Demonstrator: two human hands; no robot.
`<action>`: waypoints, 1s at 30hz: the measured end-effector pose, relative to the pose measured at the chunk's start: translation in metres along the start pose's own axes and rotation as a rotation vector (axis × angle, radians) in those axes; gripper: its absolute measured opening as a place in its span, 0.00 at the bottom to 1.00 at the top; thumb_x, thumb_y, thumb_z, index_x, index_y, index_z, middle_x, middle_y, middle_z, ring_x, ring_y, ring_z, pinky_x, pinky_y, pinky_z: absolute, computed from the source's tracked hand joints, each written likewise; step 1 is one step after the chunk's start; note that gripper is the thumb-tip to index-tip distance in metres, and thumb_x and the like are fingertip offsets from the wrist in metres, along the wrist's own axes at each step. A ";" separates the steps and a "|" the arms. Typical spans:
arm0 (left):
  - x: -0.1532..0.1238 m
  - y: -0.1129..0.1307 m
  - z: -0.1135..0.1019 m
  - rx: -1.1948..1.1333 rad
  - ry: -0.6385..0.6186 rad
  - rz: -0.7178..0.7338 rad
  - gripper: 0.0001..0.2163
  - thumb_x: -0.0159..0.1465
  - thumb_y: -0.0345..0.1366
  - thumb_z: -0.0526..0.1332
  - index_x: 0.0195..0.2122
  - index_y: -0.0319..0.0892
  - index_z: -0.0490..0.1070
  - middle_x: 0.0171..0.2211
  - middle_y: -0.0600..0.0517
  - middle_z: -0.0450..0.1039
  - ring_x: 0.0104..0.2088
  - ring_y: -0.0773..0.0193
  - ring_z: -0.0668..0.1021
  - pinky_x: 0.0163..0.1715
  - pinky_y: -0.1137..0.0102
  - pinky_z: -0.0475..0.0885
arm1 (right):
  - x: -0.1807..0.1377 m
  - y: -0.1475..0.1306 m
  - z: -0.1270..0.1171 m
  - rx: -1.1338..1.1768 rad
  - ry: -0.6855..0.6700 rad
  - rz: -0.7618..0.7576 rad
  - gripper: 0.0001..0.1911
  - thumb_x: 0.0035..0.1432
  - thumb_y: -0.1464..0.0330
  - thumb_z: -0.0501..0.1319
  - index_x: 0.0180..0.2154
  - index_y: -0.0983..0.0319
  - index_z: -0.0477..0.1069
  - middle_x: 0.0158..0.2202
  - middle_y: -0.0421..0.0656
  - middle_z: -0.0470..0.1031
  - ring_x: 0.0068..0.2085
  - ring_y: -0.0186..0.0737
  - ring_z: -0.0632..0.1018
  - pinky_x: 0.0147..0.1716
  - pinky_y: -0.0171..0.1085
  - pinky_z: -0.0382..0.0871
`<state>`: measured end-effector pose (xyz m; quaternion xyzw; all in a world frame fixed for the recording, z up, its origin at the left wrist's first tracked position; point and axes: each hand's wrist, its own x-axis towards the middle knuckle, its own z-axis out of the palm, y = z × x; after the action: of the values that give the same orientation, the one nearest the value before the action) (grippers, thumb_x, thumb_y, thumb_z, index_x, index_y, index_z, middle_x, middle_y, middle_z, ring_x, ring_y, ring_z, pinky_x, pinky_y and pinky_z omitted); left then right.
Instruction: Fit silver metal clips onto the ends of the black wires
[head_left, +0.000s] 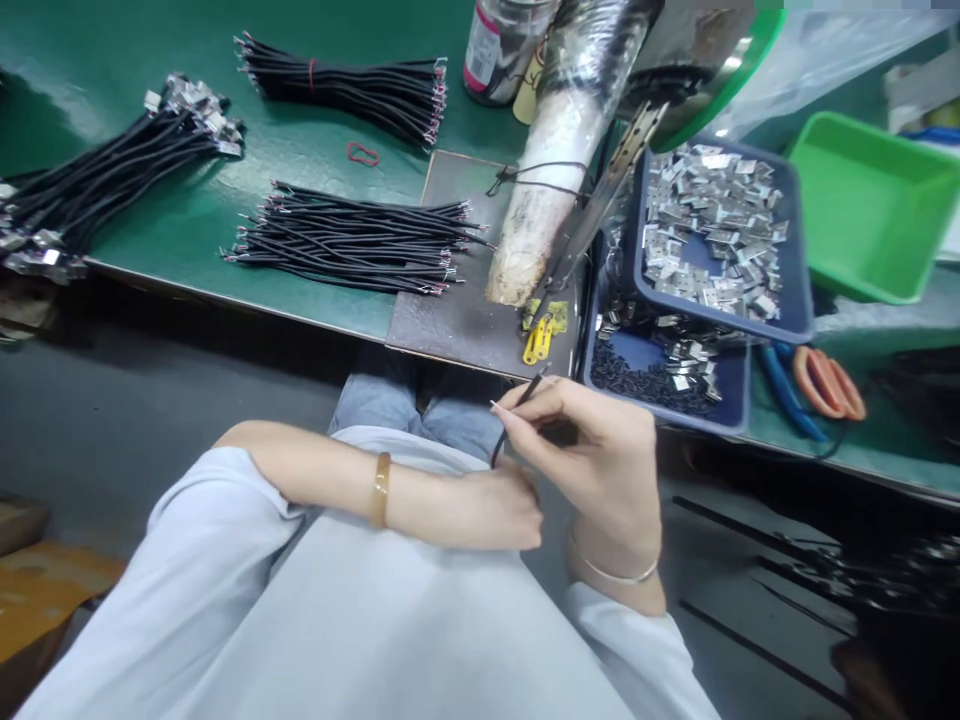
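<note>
My right hand (600,455) is pinched round a short black wire (517,400), holding it near my lap just below the table's front edge. My left hand (499,505) is curled beneath it, fingers closed at the wire's lower end. A loose bundle of black wires (352,240) lies on the green table (187,230) ahead. A blue tray (795,300) of small metal clips (712,230) sits at the right, stacked over another blue tray (739,395) with black bits and clips.
A wrapped press tool (562,160) stands on a dark metal plate (457,310). Another wire bundle (352,85) with a red band, finished cables with metal ends (112,160), a jar (499,45), a green bin (870,210), blue and orange pliers (817,385) surround it.
</note>
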<state>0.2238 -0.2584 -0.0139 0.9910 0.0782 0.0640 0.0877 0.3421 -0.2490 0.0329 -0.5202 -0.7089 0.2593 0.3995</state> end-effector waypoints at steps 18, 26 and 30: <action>-0.027 -0.059 -0.024 -1.420 1.171 -0.698 0.11 0.60 0.43 0.70 0.32 0.41 0.77 0.28 0.52 0.77 0.29 0.68 0.79 0.33 0.72 0.77 | -0.002 0.008 -0.007 -0.382 0.242 -0.398 0.04 0.62 0.72 0.63 0.36 0.56 0.72 0.26 0.34 0.78 0.23 0.30 0.76 0.26 0.31 0.70; -0.045 -0.070 -0.022 -1.409 1.260 -0.798 0.07 0.54 0.38 0.74 0.30 0.41 0.80 0.23 0.56 0.70 0.19 0.77 0.64 0.17 0.79 0.58 | -0.007 0.050 -0.067 -0.720 0.474 0.069 0.03 0.63 0.69 0.61 0.35 0.56 0.71 0.24 0.37 0.77 0.23 0.36 0.75 0.26 0.37 0.64; -0.039 -0.073 -0.021 -1.570 1.135 -0.894 0.10 0.49 0.38 0.75 0.26 0.40 0.79 0.19 0.58 0.64 0.18 0.77 0.60 0.16 0.79 0.53 | -0.001 0.091 -0.085 -0.858 0.398 0.137 0.09 0.57 0.69 0.65 0.27 0.57 0.66 0.23 0.39 0.73 0.25 0.39 0.72 0.26 0.38 0.56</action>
<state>0.1722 -0.1907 -0.0116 0.3637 0.4011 0.5107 0.6679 0.4614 -0.2239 0.0072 -0.7232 -0.6257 -0.1360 0.2587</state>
